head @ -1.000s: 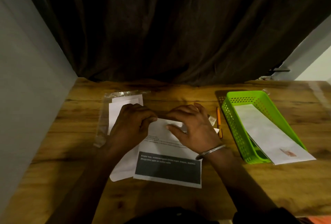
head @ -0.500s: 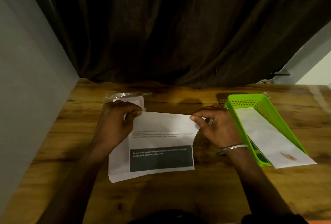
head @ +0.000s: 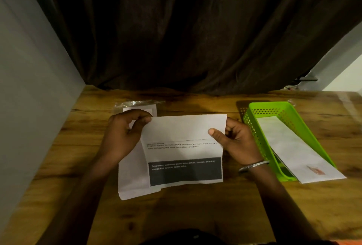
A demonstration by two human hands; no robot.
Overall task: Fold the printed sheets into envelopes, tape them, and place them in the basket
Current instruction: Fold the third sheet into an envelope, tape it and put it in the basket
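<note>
Both hands pinch a white printed paper sheet with a dark grey text block [head: 185, 147], folded top flap smooth: left hand [head: 123, 135] at its left corner, right hand [head: 237, 141] thumb on its right edge. Perforated lime-green plastic basket [head: 254, 127] sits right of the sheet, holding a long white envelope [head: 290, 147]. Grainy wooden table [head: 186, 209] below.

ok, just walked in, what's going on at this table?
A person is folding a printed sheet over the wooden table. The left hand pinches its top left corner, the right hand its right edge; the top part looks folded down. No tape shows on it. A white envelope lies in the green basket to the right.
</note>
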